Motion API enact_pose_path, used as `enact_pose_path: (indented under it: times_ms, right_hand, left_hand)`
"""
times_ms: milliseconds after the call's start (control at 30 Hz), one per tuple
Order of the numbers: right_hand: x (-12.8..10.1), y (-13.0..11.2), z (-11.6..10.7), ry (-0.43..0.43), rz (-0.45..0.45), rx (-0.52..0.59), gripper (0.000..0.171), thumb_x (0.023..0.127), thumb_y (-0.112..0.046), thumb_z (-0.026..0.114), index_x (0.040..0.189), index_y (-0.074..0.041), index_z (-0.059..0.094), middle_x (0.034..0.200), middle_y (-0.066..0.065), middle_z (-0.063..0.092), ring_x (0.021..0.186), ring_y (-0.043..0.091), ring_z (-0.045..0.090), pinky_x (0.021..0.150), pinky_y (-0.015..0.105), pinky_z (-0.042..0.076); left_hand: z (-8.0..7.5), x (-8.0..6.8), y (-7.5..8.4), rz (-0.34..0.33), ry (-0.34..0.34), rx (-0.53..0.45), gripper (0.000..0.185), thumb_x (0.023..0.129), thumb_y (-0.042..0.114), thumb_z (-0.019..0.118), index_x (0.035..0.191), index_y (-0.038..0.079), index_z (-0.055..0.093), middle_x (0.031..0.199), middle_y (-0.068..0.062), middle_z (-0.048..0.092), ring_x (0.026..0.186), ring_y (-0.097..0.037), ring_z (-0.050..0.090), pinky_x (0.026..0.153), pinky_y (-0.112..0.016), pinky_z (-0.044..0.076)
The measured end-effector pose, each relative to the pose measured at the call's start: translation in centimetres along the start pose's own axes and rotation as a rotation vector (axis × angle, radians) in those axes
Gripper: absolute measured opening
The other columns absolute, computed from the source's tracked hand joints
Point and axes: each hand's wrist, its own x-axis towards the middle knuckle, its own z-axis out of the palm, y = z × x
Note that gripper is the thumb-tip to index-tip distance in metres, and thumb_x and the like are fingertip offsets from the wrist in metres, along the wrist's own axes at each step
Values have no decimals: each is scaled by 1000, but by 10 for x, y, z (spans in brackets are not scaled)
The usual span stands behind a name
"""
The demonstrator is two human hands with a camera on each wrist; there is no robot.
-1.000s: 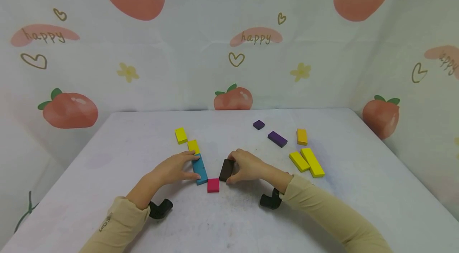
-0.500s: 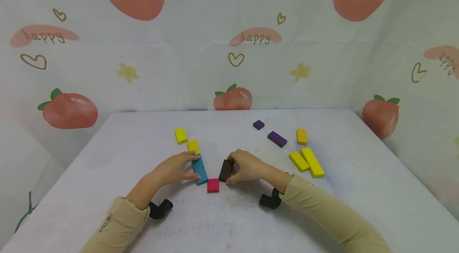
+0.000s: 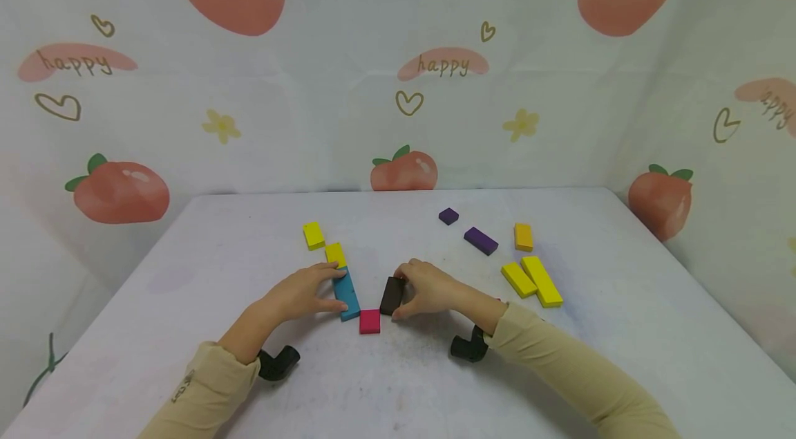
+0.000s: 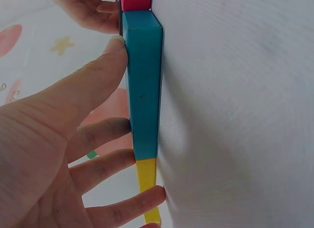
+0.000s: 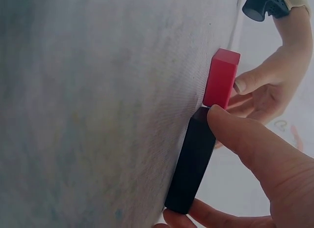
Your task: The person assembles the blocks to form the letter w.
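My left hand (image 3: 300, 295) rests on a blue block (image 3: 348, 297) with spread, fairly straight fingers; its thumb touches near the block's red end. A yellow block (image 3: 336, 254) adjoins the far end of the blue one, and another yellow block (image 3: 314, 236) lies just beyond. At the near end sits a small red block (image 3: 370, 321). Right of it, a black block (image 5: 189, 164) lies slanted, its near end against the red block. My right hand (image 3: 430, 289) holds this black block by its ends, thumb at the near end and fingers at the far one.
To the right lie two yellow blocks (image 3: 542, 281) side by side and an orange block (image 3: 524, 237). Two purple blocks (image 3: 481, 241) are farther back. Black camera mounts (image 3: 280, 363) hang at both wrists. A printed cloth backdrop (image 3: 348, 128) rises behind the white table (image 3: 373, 390).
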Motion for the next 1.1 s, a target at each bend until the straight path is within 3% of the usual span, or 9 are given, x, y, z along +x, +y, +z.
enact_pose_path:
  times_ms: [600,1100]
  right_hand:
    - [1,4,-3,-23,-6,19,65,73,-30,79,125,-3,51,116,14,56,107,24,53,97,41,47]
    - [12,2,-26,-34,-10,65,54,79,-26,75,124,-6,53,119,15,57,108,29,56,91,41,51]
  left_hand:
    - [1,1,-2,5,-2,-1,66,79,39,71,132,5,52,143,-20,43,131,-39,41,106,-54,38]
    - [1,3,-4,-5,-5,-6,67,79,40,71,133,5,51,144,-19,42,132,-38,40,106,-54,37]
